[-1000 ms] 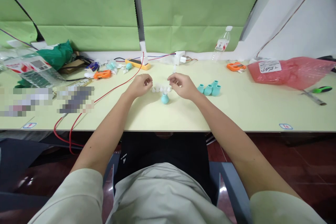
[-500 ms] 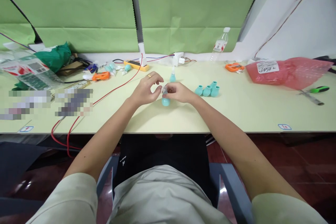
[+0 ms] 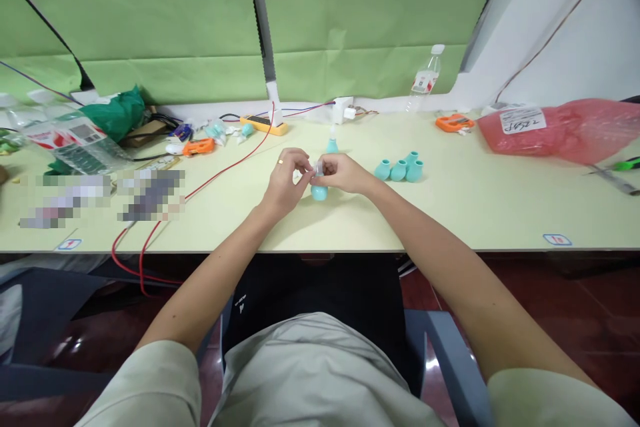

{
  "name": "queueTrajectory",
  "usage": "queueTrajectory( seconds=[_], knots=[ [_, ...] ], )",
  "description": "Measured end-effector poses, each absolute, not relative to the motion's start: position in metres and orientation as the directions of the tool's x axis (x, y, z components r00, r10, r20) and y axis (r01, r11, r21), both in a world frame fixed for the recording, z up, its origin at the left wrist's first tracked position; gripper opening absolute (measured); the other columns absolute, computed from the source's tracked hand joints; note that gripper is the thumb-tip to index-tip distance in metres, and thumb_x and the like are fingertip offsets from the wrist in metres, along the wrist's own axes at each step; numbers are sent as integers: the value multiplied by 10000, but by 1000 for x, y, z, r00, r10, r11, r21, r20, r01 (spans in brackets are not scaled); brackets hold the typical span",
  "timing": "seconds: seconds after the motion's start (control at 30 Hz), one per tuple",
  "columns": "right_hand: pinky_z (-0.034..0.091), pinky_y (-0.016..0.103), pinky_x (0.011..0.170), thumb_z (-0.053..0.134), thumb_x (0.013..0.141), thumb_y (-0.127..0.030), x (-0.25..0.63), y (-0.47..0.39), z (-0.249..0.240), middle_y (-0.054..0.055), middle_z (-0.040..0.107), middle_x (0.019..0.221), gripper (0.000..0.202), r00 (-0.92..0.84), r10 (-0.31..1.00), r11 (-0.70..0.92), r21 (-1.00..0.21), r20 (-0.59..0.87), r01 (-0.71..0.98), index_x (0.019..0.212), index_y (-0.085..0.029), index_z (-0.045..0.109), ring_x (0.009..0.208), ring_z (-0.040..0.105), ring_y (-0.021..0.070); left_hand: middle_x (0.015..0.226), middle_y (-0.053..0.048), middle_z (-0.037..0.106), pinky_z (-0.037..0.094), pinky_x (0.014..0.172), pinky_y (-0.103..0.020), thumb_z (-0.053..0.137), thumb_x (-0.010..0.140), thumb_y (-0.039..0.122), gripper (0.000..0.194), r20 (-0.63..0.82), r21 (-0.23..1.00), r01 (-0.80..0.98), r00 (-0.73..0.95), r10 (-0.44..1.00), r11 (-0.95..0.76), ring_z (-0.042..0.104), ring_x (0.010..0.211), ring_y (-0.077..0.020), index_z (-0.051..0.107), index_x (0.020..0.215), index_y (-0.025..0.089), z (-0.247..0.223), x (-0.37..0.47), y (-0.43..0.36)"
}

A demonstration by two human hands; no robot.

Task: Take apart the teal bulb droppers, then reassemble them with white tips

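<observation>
A small teal squeeze bulb with a clear nozzle stands on the table in front of me. My right hand grips its neck from the right with thumb and fingers. From the left, my left hand, with a ring on one finger, pinches close against the nozzle; the fingertips hide what lies between them. Just behind my hands is another teal bulb fitted with a clear nozzle. A cluster of several teal bulbs with open necks sits to the right of my right hand.
Orange tools and a red plastic package lie at the right. A clear bottle stands at the back. On the left are a large plastic bottle, a green bag, a yellow device and a red cable.
My left hand has moved in toward the bulb's top, its thumb and fingers closing into a pinch. The right hand keeps its grip on the bulb. The whole view has shifted slightly.
</observation>
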State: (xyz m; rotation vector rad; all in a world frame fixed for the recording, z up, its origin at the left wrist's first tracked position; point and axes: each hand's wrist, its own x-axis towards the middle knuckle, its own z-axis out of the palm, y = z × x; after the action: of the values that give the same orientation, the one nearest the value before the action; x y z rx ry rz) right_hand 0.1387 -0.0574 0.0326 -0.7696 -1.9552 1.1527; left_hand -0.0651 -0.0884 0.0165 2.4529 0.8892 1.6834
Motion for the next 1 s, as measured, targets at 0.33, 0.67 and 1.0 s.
queueTrajectory(
  seconds=[0.33,0.67,1.0],
  knots=[
    [317,279,584,843,736,-439,143,-62,37,-52,503,660,345,-574,778,464,-850,255,251,743,-192,602,631,432,120,980,-11,606,553,797,-339,683,918,170,251,734,587,257,231,638,-768,655,853,-147,484,1049,249,12,-62,-90],
    [303,282,573,817,717,-366,146,-65,43,-57,476,654,299,-602,771,473,-821,210,319,719,-201,567,619,420,116,935,-10,578,562,778,-302,652,915,187,206,688,624,237,285,667,-745,625,849,-132,460,970,237,13,-60,-94],
    [333,269,567,777,731,-307,144,-59,37,-54,497,650,220,-642,739,447,-862,204,241,732,-200,584,621,444,118,852,20,523,517,682,-266,631,830,124,271,715,601,296,217,665,-743,567,757,-110,399,907,242,13,-57,-94]
  ],
)
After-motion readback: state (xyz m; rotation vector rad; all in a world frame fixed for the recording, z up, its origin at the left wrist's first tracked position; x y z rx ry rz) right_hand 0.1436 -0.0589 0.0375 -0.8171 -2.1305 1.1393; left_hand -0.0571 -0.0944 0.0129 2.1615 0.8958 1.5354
